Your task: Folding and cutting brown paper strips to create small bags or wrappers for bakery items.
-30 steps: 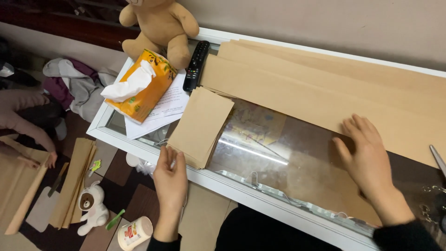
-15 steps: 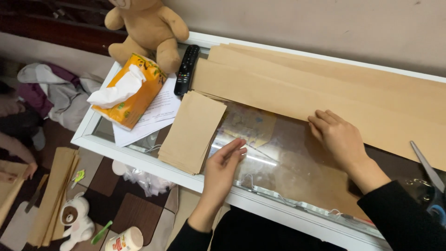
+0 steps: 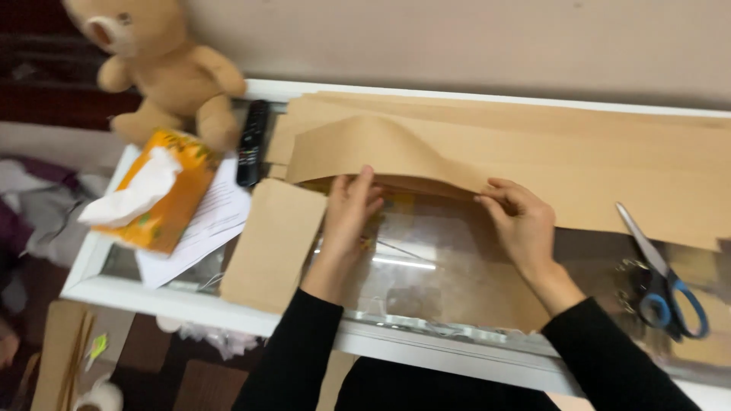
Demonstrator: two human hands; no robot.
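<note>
Both hands grasping brown paper sheet (image 3: pixel 457 156) edge, left hand (image 3: pixel 348 209), right hand (image 3: pixel 519 223); scissors (image 3: pixel 661 272) near right

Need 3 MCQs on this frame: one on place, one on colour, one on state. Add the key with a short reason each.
1. Where are the scissors?
A. beside the teddy bear
B. on the table's right side
C. on the floor

2. What colour is the tissue box?
A. orange
B. blue
C. green

3. What is happening to the long brown sheet?
A. it lies flat, untouched
B. it is rolled into a tube
C. both hands lift its near edge

Key:
1 B: they lie right of the right hand.
2 A: orange box, white tissue sticking out.
3 C: the left hand and right hand grip the raised edge.
</note>
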